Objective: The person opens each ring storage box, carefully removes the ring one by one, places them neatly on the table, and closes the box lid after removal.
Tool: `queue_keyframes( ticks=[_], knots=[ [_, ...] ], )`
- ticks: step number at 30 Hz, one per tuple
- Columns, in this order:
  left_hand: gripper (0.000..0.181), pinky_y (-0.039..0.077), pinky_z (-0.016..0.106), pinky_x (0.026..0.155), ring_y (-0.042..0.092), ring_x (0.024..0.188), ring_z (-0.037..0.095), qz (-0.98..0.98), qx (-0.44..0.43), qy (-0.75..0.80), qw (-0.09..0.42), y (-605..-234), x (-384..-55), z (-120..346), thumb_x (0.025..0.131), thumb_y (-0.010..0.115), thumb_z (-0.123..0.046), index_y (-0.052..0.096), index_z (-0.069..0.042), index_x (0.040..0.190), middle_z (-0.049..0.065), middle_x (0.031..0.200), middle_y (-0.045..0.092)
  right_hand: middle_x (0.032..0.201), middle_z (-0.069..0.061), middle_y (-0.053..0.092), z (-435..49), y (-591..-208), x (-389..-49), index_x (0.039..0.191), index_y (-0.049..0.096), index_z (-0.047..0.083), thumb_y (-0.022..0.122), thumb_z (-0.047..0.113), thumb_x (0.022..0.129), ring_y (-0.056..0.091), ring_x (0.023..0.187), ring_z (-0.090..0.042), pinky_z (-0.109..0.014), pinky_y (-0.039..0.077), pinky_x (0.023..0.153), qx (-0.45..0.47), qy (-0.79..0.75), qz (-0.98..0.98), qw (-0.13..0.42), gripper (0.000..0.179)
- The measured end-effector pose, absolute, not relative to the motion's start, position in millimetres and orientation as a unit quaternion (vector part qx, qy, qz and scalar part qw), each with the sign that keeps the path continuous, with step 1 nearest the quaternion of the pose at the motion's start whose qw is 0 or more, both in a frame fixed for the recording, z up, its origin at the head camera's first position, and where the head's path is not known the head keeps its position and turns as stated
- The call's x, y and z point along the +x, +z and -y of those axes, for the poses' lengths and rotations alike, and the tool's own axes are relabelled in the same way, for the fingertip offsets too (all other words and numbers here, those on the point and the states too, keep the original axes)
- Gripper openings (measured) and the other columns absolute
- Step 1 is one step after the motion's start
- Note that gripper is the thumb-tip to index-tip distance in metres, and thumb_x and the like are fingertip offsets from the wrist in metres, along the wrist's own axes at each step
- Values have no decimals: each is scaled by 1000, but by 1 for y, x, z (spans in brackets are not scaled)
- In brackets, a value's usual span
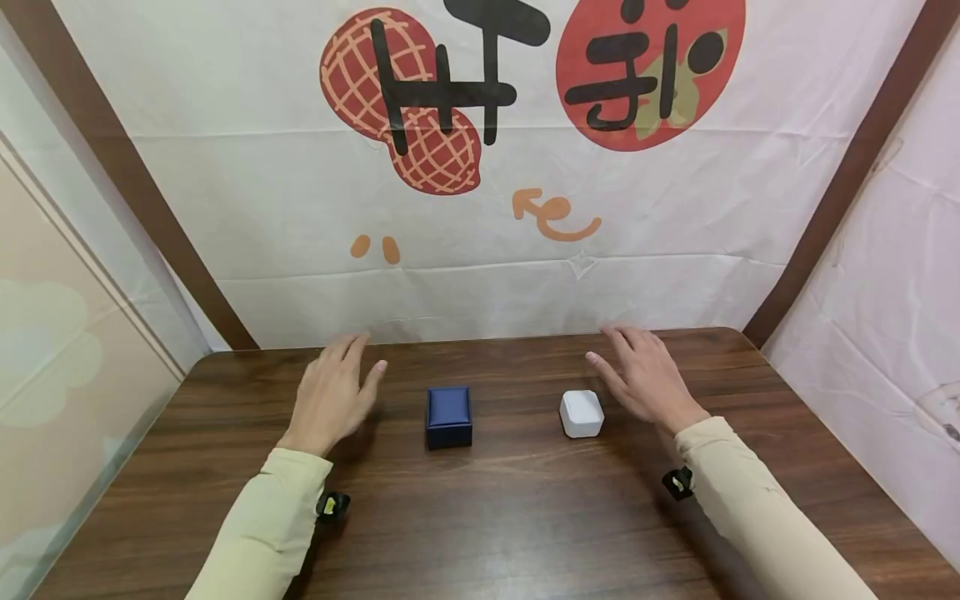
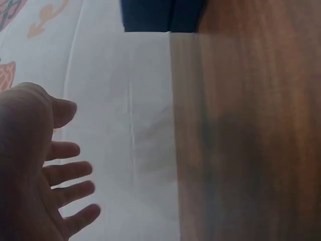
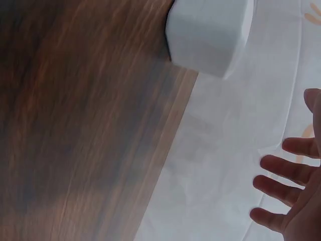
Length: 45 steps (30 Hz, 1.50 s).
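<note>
A dark blue box [image 1: 449, 417] with a padded lid sits closed on the wooden table, left of centre. To its right stands a smaller white box [image 1: 582, 414] with rounded corners. My left hand [image 1: 332, 396] is held to the left of the blue box, fingers spread and relaxed, touching nothing. Just right of the white box, my right hand [image 1: 647, 375] hovers with its thumb apart from the fingers and holds nothing. In the left wrist view the blue box [image 2: 160, 15] shows at the top; the white box [image 3: 209, 37] is at the top of the right wrist view.
The brown wood-grain table [image 1: 487, 517] ends at a white printed cloth [image 1: 480, 300] hanging behind it. More pale cloth hangs at the left and right sides. Each wrist wears a small black camera [image 1: 332, 506] on its inner side.
</note>
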<state>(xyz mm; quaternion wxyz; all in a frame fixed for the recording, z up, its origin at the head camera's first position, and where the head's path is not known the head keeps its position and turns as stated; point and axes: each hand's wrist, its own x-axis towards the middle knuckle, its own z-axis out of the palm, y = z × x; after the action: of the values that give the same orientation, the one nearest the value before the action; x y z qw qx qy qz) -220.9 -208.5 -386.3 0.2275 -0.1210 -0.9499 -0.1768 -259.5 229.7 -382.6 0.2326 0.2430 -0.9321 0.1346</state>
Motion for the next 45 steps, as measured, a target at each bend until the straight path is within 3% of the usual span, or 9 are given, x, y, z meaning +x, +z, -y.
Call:
queue_keyframes(
  ticks=[6,12,18,27,35,40,45],
  knots=[
    [55,43,63,98,51,125,46,940,-128,-296,111,-394,-216,206,100,64,-18,46,3,146,27,139,53,127,-21,62,-216,-381,-247,138,58,2,58,39,104,54,122,-41,-60,41,100,251,158,935,193,50],
    [61,51,53,91,58,114,40,899,-191,-394,2,-404,-215,200,90,75,-7,48,5,143,24,130,59,123,-15,65,-195,-380,-236,135,62,4,63,38,101,57,118,-36,-56,44,99,297,171,922,179,48],
    [78,50,53,94,55,117,39,878,-211,-424,-70,-410,-213,189,83,85,-15,44,4,147,24,133,57,118,-10,66,-165,-382,-228,131,65,5,68,41,97,61,110,-30,-51,49,92,349,155,908,172,50],
    [94,45,53,99,55,115,35,899,-177,-395,-63,-420,-211,174,73,94,-26,44,8,145,18,127,58,123,-9,63,-125,-387,-221,138,59,7,72,48,92,61,111,-28,-47,50,95,384,165,904,94,63],
    [89,45,53,98,53,111,33,910,-164,-379,-46,-423,-212,171,69,96,-26,51,10,137,15,120,58,143,-14,54,-98,-395,-229,146,51,9,73,54,90,52,132,-32,-48,44,107,362,184,914,19,76],
    [86,46,52,97,55,110,33,908,-159,-384,-43,-424,-214,172,68,97,-24,54,11,133,15,119,59,138,-10,56,-87,-398,-236,149,48,9,75,54,88,56,124,-24,-44,48,102,358,214,909,-9,81],
    [86,46,53,98,55,112,34,906,-154,-391,-48,-425,-216,170,68,97,-23,54,11,134,16,120,59,132,-10,60,-81,-399,-240,146,50,9,78,47,88,59,119,-24,-44,49,99,366,232,901,-19,75]
  ],
)
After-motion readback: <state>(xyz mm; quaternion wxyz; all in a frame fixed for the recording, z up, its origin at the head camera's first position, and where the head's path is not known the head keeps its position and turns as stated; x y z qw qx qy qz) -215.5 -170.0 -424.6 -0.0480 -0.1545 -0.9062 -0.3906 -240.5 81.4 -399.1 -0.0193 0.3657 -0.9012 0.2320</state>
